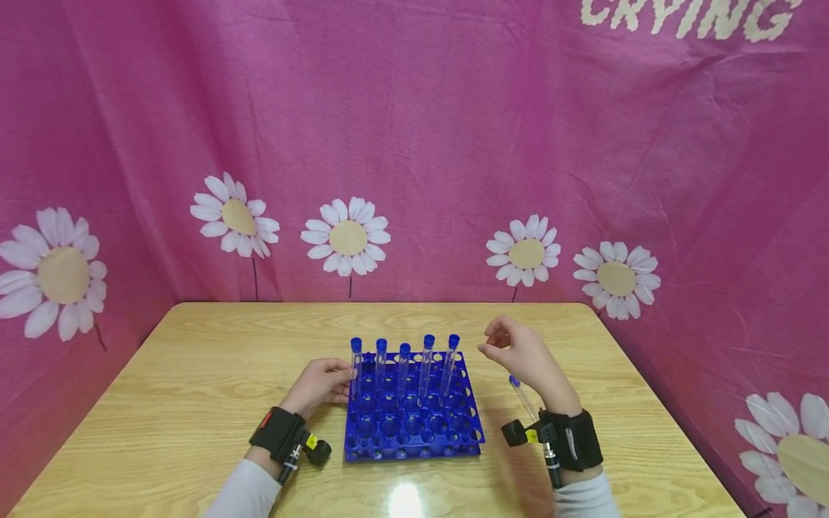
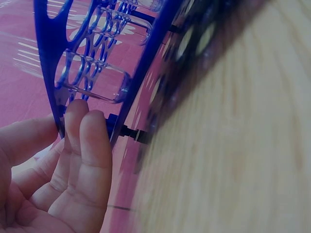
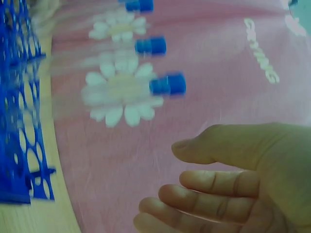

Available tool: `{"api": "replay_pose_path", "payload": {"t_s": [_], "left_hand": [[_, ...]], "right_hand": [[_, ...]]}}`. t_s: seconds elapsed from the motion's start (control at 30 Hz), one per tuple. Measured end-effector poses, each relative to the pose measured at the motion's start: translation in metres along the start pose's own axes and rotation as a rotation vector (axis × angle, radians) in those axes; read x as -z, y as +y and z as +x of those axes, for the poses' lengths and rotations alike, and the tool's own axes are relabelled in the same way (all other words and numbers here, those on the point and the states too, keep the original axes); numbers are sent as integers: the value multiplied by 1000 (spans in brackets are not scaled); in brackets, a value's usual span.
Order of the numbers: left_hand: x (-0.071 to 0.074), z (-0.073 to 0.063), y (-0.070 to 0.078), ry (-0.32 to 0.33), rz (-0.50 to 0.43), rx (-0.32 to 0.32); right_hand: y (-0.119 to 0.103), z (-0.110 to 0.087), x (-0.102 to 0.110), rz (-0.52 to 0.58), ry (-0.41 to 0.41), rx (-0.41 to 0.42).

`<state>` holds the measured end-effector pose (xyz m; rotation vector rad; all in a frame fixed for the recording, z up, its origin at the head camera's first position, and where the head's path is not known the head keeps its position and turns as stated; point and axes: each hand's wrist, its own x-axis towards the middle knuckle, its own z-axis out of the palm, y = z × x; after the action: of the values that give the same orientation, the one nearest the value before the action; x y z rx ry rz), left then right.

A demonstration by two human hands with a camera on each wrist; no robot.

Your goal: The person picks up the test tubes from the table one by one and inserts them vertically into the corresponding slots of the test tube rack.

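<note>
A blue test tube rack (image 1: pixel 414 424) stands on the table, with several clear test tubes (image 1: pixel 426 370) with blue caps upright along its back row. My left hand (image 1: pixel 322 381) holds the rack's left edge. In the left wrist view, the thumb lies against the outer face of the rack's top plate and two fingers (image 2: pixel 95 141) reach between the plates. Right of the rack, my right hand (image 1: pixel 523 354) is raised above the table, fingers loosely bent and holding nothing. Blurred blue caps (image 3: pixel 167 85) show ahead of that hand in the right wrist view.
One more capped test tube (image 1: pixel 523 397) lies on the table right of the rack, its lower end hidden behind the right wrist camera (image 1: pixel 527 433). The wooden table (image 1: pixel 246 360) meets a pink curtain (image 1: pixel 427 144) with white daisies at the back.
</note>
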<state>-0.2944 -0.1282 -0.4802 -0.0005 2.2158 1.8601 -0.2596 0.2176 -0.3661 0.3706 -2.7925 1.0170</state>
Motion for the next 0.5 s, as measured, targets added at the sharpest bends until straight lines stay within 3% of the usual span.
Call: {"api": "replay_pose_path", "payload": {"t_s": [0.5], "left_hand": [[-1,0,0,12,-4,3]], "right_hand": [[46,6,0,-132,-50,-136]]}}
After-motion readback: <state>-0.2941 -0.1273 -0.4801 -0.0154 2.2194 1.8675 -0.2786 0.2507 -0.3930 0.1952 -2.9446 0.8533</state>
